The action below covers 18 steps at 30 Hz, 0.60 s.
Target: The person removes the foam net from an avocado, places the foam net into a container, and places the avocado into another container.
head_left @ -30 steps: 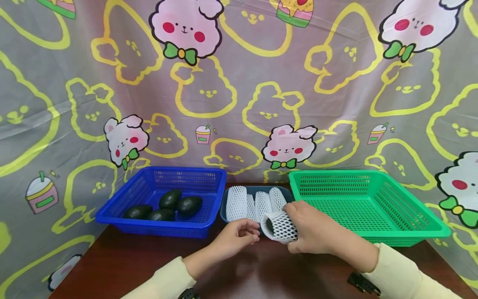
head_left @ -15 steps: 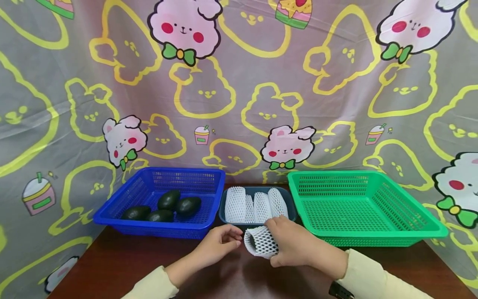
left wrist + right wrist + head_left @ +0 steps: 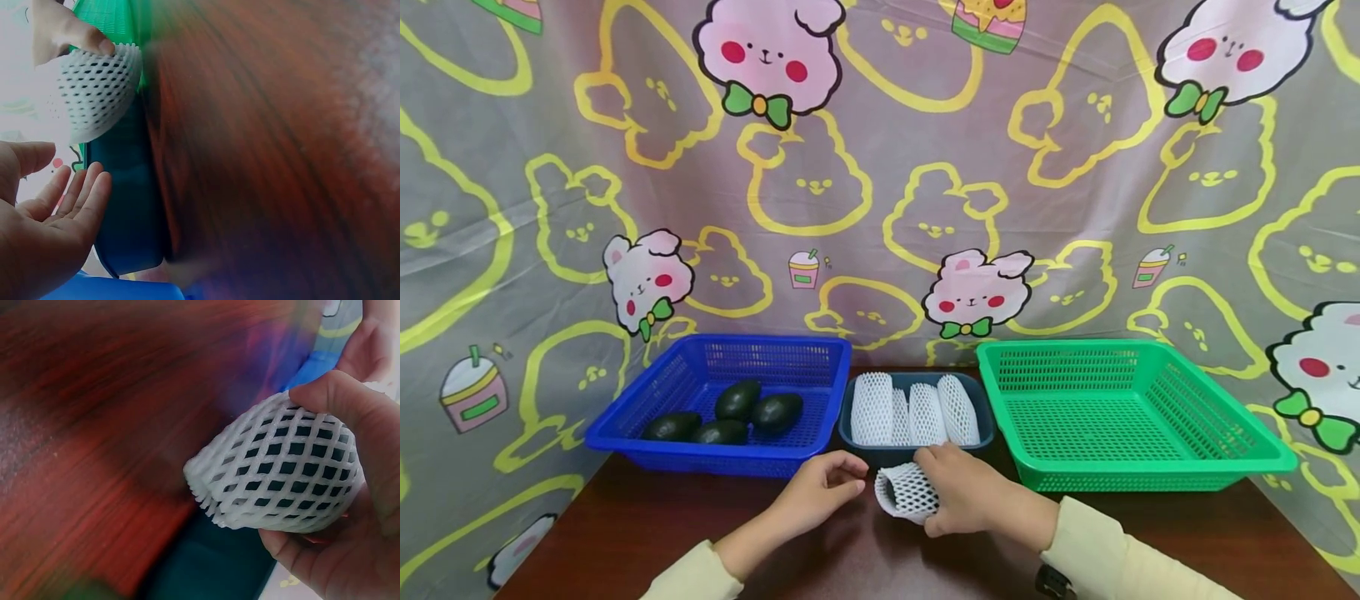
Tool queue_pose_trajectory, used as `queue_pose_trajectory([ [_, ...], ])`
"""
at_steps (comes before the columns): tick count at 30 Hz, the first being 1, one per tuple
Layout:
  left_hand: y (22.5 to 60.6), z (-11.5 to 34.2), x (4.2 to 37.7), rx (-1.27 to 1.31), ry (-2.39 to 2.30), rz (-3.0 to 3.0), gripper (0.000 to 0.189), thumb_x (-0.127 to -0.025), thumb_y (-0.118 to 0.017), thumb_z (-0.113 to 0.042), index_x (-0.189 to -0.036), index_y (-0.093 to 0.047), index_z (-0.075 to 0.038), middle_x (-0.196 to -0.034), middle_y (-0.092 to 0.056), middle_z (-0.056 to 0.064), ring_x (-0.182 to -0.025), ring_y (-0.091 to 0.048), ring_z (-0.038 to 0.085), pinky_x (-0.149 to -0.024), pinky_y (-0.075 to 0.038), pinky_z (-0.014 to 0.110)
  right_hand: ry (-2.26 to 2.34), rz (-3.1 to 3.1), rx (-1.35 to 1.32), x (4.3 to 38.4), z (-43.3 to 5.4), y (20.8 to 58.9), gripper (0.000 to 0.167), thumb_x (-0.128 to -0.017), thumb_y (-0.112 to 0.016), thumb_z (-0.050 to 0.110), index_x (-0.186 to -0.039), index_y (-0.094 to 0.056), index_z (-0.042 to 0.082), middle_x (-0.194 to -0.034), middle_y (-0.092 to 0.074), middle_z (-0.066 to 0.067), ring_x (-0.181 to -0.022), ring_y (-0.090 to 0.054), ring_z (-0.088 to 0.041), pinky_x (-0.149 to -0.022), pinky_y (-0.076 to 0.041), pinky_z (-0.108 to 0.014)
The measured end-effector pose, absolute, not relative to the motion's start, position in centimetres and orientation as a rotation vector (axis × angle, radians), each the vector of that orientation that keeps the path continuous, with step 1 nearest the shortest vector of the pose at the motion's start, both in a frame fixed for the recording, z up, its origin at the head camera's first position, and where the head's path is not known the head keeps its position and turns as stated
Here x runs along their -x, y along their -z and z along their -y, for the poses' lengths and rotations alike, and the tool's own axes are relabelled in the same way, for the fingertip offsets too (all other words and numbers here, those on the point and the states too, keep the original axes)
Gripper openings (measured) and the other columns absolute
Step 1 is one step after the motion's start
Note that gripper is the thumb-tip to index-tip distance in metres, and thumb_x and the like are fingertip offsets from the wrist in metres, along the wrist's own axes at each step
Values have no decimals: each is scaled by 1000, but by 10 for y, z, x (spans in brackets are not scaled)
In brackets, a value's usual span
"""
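Observation:
My right hand [image 3: 964, 492] grips a white foam net sleeve [image 3: 912, 492], its thumb and fingers round the sides. Dark green, likely an avocado, shows through the mesh of the foam net sleeve [image 3: 290, 469] in the right wrist view. The sleeve's open end faces my left hand [image 3: 816, 493], which holds nothing. Loosely bent fingers and a spread thumb show on the left hand [image 3: 53, 228] in the left wrist view, apart from the net. Behind the hands, a dark teal tray [image 3: 880, 455] bears several white foam net sleeves [image 3: 872, 410].
At the left stands a blue basket [image 3: 722, 458] with several dark avocados [image 3: 777, 412] in it. A green basket [image 3: 1150, 479] is at the right. All three containers sit on a brown wooden table [image 3: 880, 567], in front of a patterned curtain [image 3: 865, 167].
My right hand has moved left and toward me from the tray's front, carrying the netted avocado. The left hand has shifted left and slightly toward me, keeping a small gap to the net.

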<state>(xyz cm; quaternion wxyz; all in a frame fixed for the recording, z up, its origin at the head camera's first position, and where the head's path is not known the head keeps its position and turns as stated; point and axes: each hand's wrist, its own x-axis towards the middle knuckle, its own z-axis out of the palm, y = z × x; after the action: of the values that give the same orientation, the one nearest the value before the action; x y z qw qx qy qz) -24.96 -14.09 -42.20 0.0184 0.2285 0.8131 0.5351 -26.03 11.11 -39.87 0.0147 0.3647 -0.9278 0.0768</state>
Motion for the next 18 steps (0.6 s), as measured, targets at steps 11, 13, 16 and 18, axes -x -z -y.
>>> queue_pose_trajectory([
  [11, 425, 142, 247, -719, -1599, -2607, 18, -89, -69, -8, -104, -66, 2, -92, -68, 4, -82, -63, 16, -69, -50, 25, -238, 2886, -1122, 265, -107, 407, 63, -67, -82, 40, -111, -55, 6, -93, -55, -1, -84, -50, -15, -76, -47, -32],
  [13, 425, 142, 247, -722, -1586, -2624, 18, -88, -69, -8, -103, -66, 2, -92, -68, 4, -82, -64, 16, -69, -50, 25, -235, 2894, -1116, 264, -106, 408, 64, -69, -81, 41, -114, -55, 5, -96, -57, -2, -86, -51, -15, -78, -48, -33],
  [16, 425, 140, 247, -730, -1577, -2638, 17, -89, -68, -8, -102, -67, 2, -90, -68, 3, -81, -63, 15, -69, -50, 25, -224, 2912, -1108, 264, -106, 408, 67, -71, -80, 42, -118, -54, 3, -100, -58, -4, -88, -52, -16, -79, -49, -33],
  [18, 425, 139, 247, -734, -1581, -2636, 16, -89, -68, -9, -101, -68, 1, -90, -68, 3, -80, -63, 15, -69, -50, 25, -219, 2923, -1107, 264, -106, 408, 68, -72, -79, 43, -121, -53, 3, -101, -58, -4, -88, -53, -15, -79, -49, -33],
])
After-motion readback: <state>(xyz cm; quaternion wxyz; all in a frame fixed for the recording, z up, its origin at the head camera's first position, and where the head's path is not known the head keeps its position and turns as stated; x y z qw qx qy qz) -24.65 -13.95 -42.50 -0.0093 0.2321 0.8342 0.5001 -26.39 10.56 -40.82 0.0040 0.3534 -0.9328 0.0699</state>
